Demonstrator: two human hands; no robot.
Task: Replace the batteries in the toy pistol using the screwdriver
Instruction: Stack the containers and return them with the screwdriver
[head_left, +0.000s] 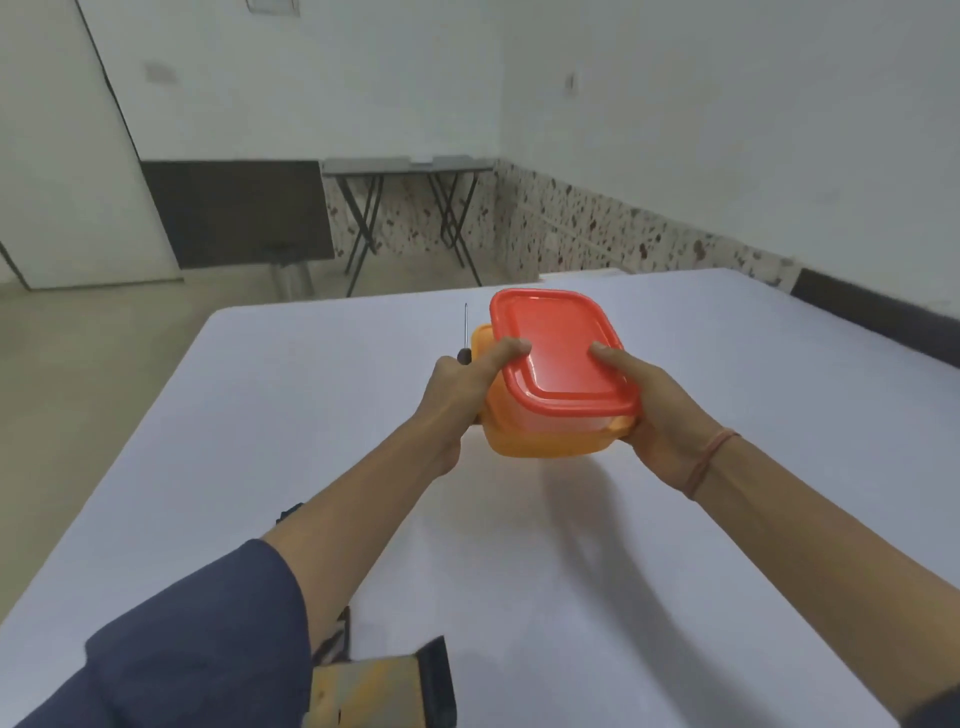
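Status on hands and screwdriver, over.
Left hand holds screwdriver and stacked containers. Right hand grips them too, red lid on. Toy pistol not in view.

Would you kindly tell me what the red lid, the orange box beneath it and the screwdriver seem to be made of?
The lid looks like smooth, semi-glossy red plastic: moulded ridge, soft sheen. The box seems translucent orange plastic, as light glows through it. The screwdriver has a thin grey shaft, probably metal; its dark handle is mostly hidden.
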